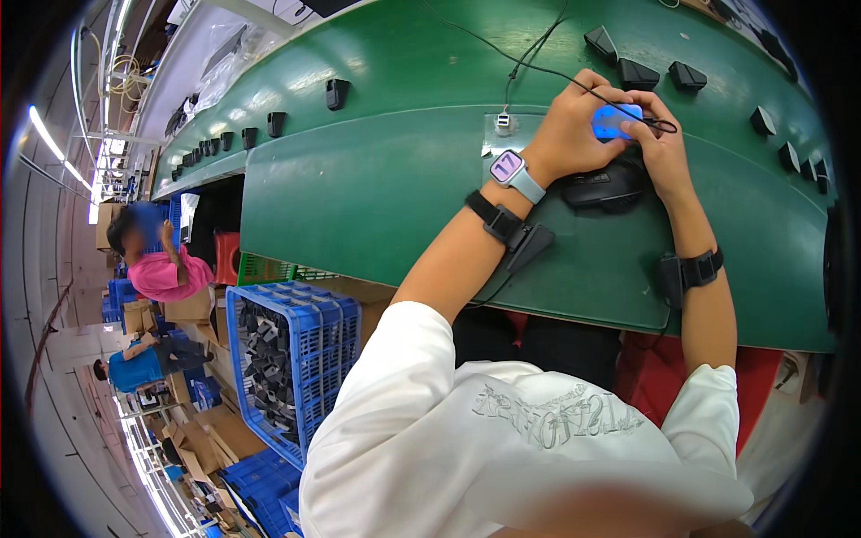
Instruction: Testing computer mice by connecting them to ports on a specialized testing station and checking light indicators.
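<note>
Above the green table, both hands meet on a small rounded device glowing blue (615, 122). My left hand (574, 130) is closed around its left side. My right hand (662, 148) grips its right side, with the thumb lying on its face. A thin black cable (538, 68) comes down from the far edge and loops at the fingers of my right hand; whether it is plugged into the device cannot be made out. Under the hands sits a larger black, rounded housing (603, 186), partly covered by them. My left wrist wears a watch (508, 168), and both forearms carry black strapped modules.
Black wedge-shaped housings (639, 73) stand along the table's far and right side, with more in a row (276, 124) at left. A white plug (503, 120) lies beside my left hand. A blue crate (327, 350) of black parts stands lower left; two people are beyond.
</note>
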A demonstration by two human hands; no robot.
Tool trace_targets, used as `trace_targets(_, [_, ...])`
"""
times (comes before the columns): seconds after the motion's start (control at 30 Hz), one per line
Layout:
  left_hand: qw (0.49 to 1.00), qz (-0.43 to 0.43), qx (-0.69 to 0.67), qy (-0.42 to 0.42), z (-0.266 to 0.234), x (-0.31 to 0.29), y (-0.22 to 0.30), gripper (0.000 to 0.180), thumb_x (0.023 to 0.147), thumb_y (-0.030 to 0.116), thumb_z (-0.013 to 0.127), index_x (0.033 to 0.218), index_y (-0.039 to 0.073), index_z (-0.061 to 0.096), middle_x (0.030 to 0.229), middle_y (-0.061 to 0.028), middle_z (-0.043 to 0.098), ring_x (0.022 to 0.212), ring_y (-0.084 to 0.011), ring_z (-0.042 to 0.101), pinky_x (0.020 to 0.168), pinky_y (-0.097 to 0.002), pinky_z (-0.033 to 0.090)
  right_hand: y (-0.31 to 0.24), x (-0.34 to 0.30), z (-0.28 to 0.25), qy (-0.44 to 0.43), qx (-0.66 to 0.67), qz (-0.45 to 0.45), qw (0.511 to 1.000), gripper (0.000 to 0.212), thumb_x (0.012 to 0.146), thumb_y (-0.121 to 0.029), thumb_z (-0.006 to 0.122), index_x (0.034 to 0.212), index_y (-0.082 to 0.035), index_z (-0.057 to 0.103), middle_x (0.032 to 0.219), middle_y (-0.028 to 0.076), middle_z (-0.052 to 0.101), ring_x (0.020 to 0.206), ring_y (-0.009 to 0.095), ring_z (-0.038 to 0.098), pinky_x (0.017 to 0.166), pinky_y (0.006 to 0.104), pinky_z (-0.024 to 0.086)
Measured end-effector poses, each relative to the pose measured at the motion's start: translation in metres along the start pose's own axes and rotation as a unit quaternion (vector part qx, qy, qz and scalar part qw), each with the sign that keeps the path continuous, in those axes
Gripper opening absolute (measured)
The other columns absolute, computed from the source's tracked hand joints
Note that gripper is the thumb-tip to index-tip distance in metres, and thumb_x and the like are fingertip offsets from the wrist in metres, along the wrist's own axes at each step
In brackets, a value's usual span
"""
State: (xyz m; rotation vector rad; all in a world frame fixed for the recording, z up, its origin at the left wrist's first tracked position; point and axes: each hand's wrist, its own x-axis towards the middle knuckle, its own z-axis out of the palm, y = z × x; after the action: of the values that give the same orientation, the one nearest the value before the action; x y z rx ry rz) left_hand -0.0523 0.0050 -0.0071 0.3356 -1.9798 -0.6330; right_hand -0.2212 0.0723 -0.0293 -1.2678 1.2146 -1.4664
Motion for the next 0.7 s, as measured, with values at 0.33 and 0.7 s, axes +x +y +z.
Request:
trace_targets(0.33, [0.936,-0.237,-0.249,-0.072,-0.017,-0.003,-0.019,0.039,0.082,0.021,0.082,0.110,0.000,0.065,0.103,-0.0073,0.069,0.088,-0.0108,0.062,0.074,-0.0279,0.053,-0.013,0.000,0.011,0.020,-0.026,-0.102,0.994,0.021,0.101,-0.012,0.059,0.119,-0.002,0.064,0.103,0.000,0.062,0.090,0.009,0.057,0.081,0.0227,0.045])
trace_targets(0.7, [0.995,-0.053,0.072,-0.053,-0.031,0.002,0.018,0.044,0.066,0.014,0.082,0.106,0.004,0.067,0.098,-0.0160,0.067,0.087,-0.0324,0.068,0.078,-0.0382,0.056,0.033,0.015,-0.023,0.076,0.145,0.034,0.986,0.016,0.103,-0.018,0.059,0.110,-0.004,0.064,0.094,-0.002,0.060,0.079,0.006,0.052,0.069,0.0218,0.042])
